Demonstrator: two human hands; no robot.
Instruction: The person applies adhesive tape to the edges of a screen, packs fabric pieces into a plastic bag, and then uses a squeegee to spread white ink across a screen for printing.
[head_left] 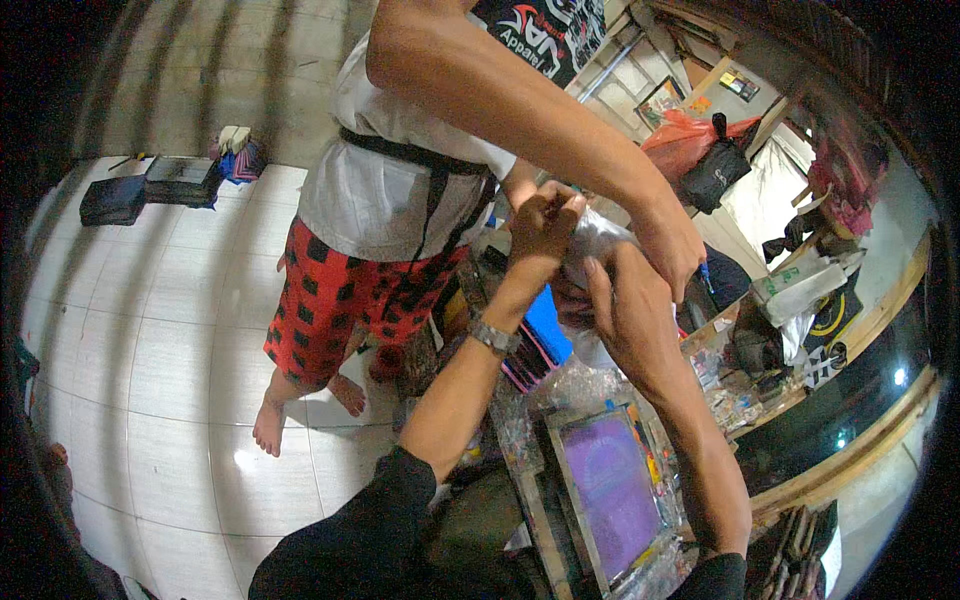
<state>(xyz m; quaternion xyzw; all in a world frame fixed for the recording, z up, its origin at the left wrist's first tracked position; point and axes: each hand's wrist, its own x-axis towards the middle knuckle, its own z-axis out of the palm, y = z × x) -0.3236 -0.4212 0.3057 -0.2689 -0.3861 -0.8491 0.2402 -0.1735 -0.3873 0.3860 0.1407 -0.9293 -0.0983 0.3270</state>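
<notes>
My left hand, with a metal watch on the wrist, is closed with its fingertips pinched at the upper edge of a clear plastic bag. Across from it, my right hand curls over the bag's other side, its thumb lying against the plastic; its other fingertips are partly hidden. Another person's arm reaches over from above, and that person's hand hangs just beyond my right hand. A small blue pen-like thing shows by that hand. Below the bag are blue and pink folded pieces.
A wood-framed screen with purple mesh lies on the cluttered bench before me. The other person, in red and black shorts, stands close at the left on white floor tiles. Dark stacks lie on the floor behind. A red plastic bag hangs at the back right.
</notes>
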